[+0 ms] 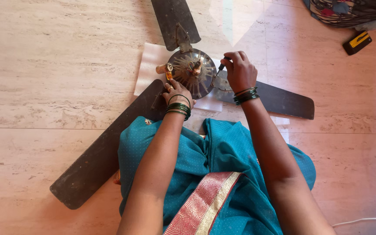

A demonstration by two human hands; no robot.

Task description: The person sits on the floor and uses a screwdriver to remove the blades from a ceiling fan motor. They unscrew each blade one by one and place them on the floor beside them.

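Your three fan blades point(96, 165) are dull black, dusty and scuffed pale. The round motor housing point(192, 72) between them is dark metallic grey with a shiny glint, and orange-copper parts show at its middle. A white sheet point(151, 65) lies under it on the beige stone floor point(44, 65), streaked with faint veins. Your bangles point(178, 109) are dark green. Your garment point(227, 152) is teal with tiny pale dots and a pink-and-gold patterned border. The small tool point(357, 42) by the far cloth is black and yellow.
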